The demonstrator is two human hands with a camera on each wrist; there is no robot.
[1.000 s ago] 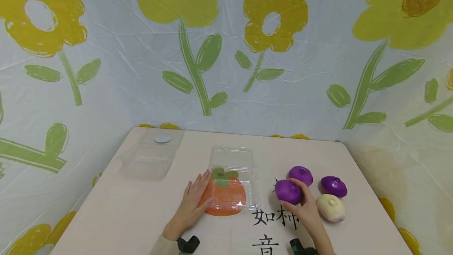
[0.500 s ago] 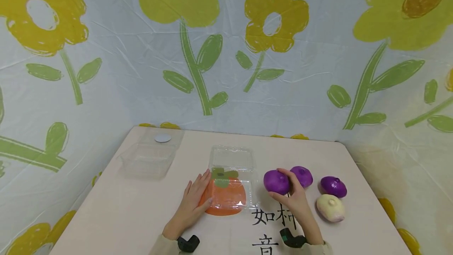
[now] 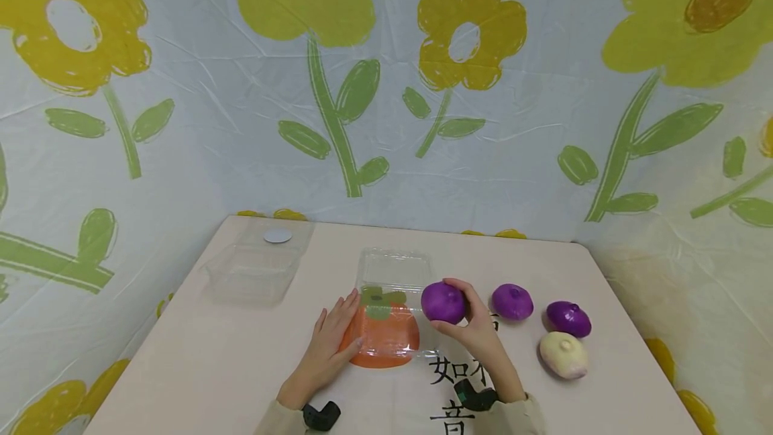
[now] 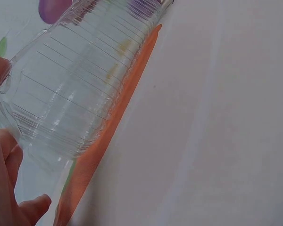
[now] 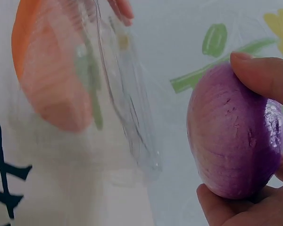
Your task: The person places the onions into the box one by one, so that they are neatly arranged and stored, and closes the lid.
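Note:
My right hand [image 3: 482,337] holds a purple onion [image 3: 443,303] beside the right edge of an open clear plastic clamshell box [image 3: 431,337], thumb and fingers round it. Close up in the right wrist view, the onion [image 5: 236,134] has a glossy purple side and a paler, scuffed side. My left hand [image 3: 329,341] rests along the box's left side with fingers extended. The left wrist view has the ribbed box [image 4: 70,89] at that hand's fingers [image 4: 35,207]; part of the hand is cut off there. Through the clear box an orange persimmon print [image 3: 386,331] shows.
To the right lie a purple onion [image 3: 512,302], a darker purple onion [image 3: 569,319] and a pale, cream-coloured onion [image 3: 564,355]. Another open clear box [image 3: 250,277] stands at the back left. Flower-printed cloth [image 3: 386,119] hangs behind the table [image 3: 193,368].
The right hand has carried the purple onion leftward and slightly away from me, from near the other onions to the box's right edge. The left hand has stayed still.

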